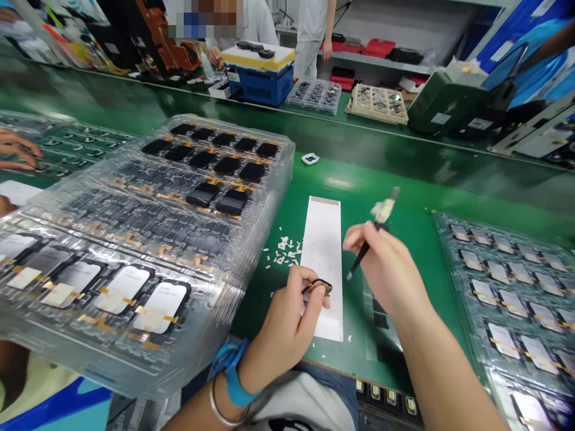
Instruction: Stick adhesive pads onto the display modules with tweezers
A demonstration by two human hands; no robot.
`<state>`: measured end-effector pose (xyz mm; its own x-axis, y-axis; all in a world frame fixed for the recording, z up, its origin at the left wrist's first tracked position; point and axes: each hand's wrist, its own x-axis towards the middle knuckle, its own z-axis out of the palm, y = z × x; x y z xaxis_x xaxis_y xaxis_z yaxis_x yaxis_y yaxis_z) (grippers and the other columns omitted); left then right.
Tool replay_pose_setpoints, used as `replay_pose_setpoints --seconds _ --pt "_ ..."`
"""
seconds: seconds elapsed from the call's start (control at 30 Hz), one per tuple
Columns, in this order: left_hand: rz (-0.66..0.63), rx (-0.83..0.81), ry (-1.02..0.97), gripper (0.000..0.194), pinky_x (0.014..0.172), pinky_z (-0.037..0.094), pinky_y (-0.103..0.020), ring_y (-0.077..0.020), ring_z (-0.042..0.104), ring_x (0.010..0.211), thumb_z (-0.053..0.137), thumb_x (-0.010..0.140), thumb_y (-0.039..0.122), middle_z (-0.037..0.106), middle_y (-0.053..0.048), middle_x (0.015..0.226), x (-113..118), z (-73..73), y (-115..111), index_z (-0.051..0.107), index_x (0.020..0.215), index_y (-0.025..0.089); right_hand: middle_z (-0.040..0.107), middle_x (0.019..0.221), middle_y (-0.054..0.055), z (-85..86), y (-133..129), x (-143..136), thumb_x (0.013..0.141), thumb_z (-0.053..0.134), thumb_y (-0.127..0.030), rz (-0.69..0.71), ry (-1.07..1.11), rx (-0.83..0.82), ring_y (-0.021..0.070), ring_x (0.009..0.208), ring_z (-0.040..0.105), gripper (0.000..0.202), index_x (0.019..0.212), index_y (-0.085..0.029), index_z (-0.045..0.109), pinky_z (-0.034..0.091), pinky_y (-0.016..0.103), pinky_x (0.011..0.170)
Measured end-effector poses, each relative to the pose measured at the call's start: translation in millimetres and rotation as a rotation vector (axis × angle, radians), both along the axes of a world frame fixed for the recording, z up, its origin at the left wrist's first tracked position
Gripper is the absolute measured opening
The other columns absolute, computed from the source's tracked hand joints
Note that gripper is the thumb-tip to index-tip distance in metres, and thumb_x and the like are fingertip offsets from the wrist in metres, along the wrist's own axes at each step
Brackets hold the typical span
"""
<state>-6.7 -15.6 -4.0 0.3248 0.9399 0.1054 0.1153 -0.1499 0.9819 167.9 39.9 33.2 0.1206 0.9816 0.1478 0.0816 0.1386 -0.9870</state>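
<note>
In my left hand (299,308), a small dark-rimmed display part (320,284) with an orange flex strip is pinched between thumb and fingers. The hand is over a long white strip (321,239) lying on the green bench. To its right, my right hand (381,257) is closed round a slim black tweezer-like tool (363,254), tip pointing down and left, apart from the display part. Whitish material is wrapped about the tool's upper end, which is blurred. Small white scraps (285,251) are scattered left of the strip.
A tall stack of clear trays (251,257) with display parts stands left. Another parts tray (507,275) lies right. A small white-edged piece (309,158) rests beyond the strip. Another person's hand (18,146) is at far left; people stand behind a blue box (260,84).
</note>
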Motion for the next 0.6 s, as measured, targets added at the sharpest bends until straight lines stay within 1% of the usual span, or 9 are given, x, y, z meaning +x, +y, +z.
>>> replay_pose_setpoints --seconds 0.03,0.1,0.13,0.17,0.2,0.27,0.37,0.5,0.6 --pt "-0.011 0.054 0.063 0.007 0.07 0.046 -0.03 -0.0178 0.063 0.077 0.04 0.106 0.027 0.068 -0.004 0.087 0.6 0.6 0.8 0.045 0.104 0.022 0.065 0.076 0.003 -1.1 13.2 3.2 0.09 0.063 -0.064 -0.082 -0.009 0.045 0.0137 0.071 0.059 0.049 0.072 -0.019 0.068 0.049 0.025 0.064" --pt "-0.036 0.166 0.194 0.011 0.076 0.046 -0.036 -0.0229 0.065 0.084 0.04 0.105 0.027 0.07 -0.008 0.093 2.0 1.6 2.2 0.048 0.103 0.02 0.062 0.07 0.001 -6.6 42.5 8.5 0.088 0.064 -0.067 -0.2 -0.055 0.062 0.01 0.057 0.054 0.052 0.071 -0.018 0.065 0.046 0.022 0.054" --pt "-0.046 0.215 0.253 0.012 0.077 0.046 -0.038 -0.025 0.065 0.087 0.04 0.105 0.026 0.071 -0.01 0.095 2.8 2.0 2.9 0.05 0.102 0.02 0.06 0.066 0.0 -11.1 56.9 10.6 0.089 0.063 -0.066 -0.262 -0.039 0.04 0.0093 0.052 0.053 0.05 0.072 -0.018 0.062 0.045 0.022 0.05" --pt "-0.056 0.257 0.3 0.014 0.078 0.045 -0.039 -0.0262 0.065 0.088 0.039 0.105 0.024 0.071 -0.01 0.096 3.5 2.3 3.5 0.051 0.102 0.019 0.057 0.063 -0.002 -16.5 70.2 12.2 0.09 0.062 -0.064 -0.341 -0.006 0.005 0.0093 0.05 0.055 0.049 0.073 -0.019 0.059 0.046 0.021 0.048" --pt "-0.066 0.289 0.332 0.015 0.079 0.045 -0.04 -0.0266 0.064 0.088 0.038 0.105 0.023 0.071 -0.01 0.095 4.2 2.4 4.0 0.052 0.101 0.019 0.056 0.062 -0.003 -22.5 81.9 13.4 0.092 0.061 -0.061 -0.379 0.002 -0.013 0.0092 0.049 0.057 0.046 0.074 -0.019 0.056 0.048 0.021 0.049" --pt "-0.076 0.33 0.371 0.016 0.079 0.045 -0.04 -0.0261 0.064 0.085 0.037 0.105 0.019 0.071 -0.009 0.093 5.3 1.8 4.7 0.053 0.1 0.019 0.057 0.067 -0.004 -35.1 98.7 14.4 0.088 0.069 -0.048 -0.408 0.014 -0.035 0.0089 0.049 0.06 0.034 0.08 -0.019 0.052 0.054 0.021 0.053" --pt "-0.065 0.37 0.429 0.015 0.075 0.044 -0.038 -0.026 0.063 0.08 0.038 0.105 0.019 0.07 -0.008 0.089 6.4 -0.2 5.2 0.051 0.097 0.019 0.056 0.076 -0.006 -51.2 108.2 13.2 0.083 0.072 -0.035 -0.423 0.032 -0.041 0.0087 0.052 0.064 0.028 0.088 -0.021 0.048 0.058 0.022 0.056" --pt "-0.044 0.42 0.467 0.015 0.074 0.045 -0.037 -0.0248 0.063 0.077 0.039 0.105 0.018 0.07 -0.006 0.087 7.1 -1.9 5.0 0.049 0.095 0.02 0.054 0.086 -0.005 -62.9 107.5 11.8 0.084 0.067 -0.035 -0.458 0.044 -0.017 0.0091 0.056 0.069 0.026 0.094 -0.022 0.047 0.059 0.021 0.054" --pt "-0.031 0.44 0.469 0.015 0.074 0.045 -0.036 -0.0239 0.064 0.076 0.038 0.105 0.018 0.07 -0.004 0.087 7.1 -1.3 4.8 0.049 0.095 0.021 0.055 0.086 -0.005 -66.4 108.0 12.8 0.084 0.064 -0.034 -0.467 0.044 0.004 0.0098 0.055 0.069 0.023 0.096 -0.021 0.049 0.06 0.021 0.055"
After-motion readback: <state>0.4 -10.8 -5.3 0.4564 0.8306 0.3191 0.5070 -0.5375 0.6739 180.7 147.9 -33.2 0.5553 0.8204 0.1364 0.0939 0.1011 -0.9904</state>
